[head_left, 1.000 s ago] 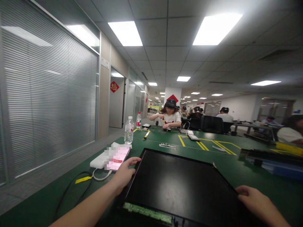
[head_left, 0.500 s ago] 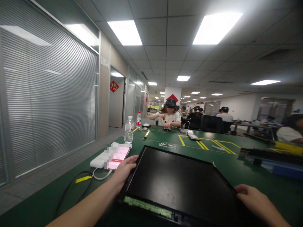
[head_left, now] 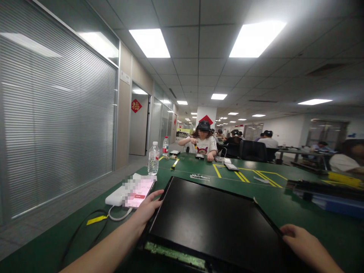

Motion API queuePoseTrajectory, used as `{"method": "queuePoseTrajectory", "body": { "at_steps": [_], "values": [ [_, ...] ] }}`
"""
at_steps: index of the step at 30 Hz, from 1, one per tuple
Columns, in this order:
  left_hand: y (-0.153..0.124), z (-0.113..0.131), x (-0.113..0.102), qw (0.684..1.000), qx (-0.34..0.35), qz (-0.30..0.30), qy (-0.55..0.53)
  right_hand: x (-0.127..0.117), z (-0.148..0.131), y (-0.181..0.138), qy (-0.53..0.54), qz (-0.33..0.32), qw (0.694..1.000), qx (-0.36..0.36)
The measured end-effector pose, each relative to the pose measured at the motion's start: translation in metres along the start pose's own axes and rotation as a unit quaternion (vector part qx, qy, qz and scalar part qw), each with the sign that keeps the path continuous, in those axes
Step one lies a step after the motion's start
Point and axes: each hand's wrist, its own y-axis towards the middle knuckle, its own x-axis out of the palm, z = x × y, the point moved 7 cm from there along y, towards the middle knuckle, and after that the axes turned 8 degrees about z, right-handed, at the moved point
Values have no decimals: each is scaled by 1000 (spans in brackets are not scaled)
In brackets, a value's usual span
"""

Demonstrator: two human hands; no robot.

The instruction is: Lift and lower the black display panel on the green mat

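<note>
A black LCD display panel [head_left: 222,220] lies in front of me on the green table, dark screen facing up. A strip of green circuit board [head_left: 174,254] shows along its near edge. My left hand [head_left: 150,208] grips the panel's left edge, fingers at the far left side and thumb hidden. On the opposite side, my right hand [head_left: 297,236] has its fingers curled against the right edge. Close to my left hand lies a phone [head_left: 140,193] with a pink screen, beside a white box-like device [head_left: 113,194] with a white cable.
A clear water bottle [head_left: 153,158] and a red-capped bottle [head_left: 165,146] stand at the far left. Across the green table [head_left: 182,168], a person [head_left: 203,142] works with a small tool. Dark strips and a blue tray [head_left: 335,204] lie at right. Yellow tape marks the tabletop.
My view has shifted slightly, with both hands still at the panel's edges. Across the table, the person's lower hand has moved off the small item to rest beside it.
</note>
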Motion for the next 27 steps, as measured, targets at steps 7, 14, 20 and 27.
{"method": "queuePoseTrajectory", "body": {
  "at_steps": [7,14,20,27],
  "values": [
    [2,-6,1,998,-19,-49,25,1,1,0,-6,19,1000,11],
    [-1,-7,4,994,-7,-99,55,3,-5,-6,-16,23,1000,10],
    [-3,-4,5,994,-1,-72,82,0,-8,-7,-18,25,999,10],
    [-5,3,-1,975,64,-21,211,-3,-23,-12,17,43,999,-19]
  ]
}}
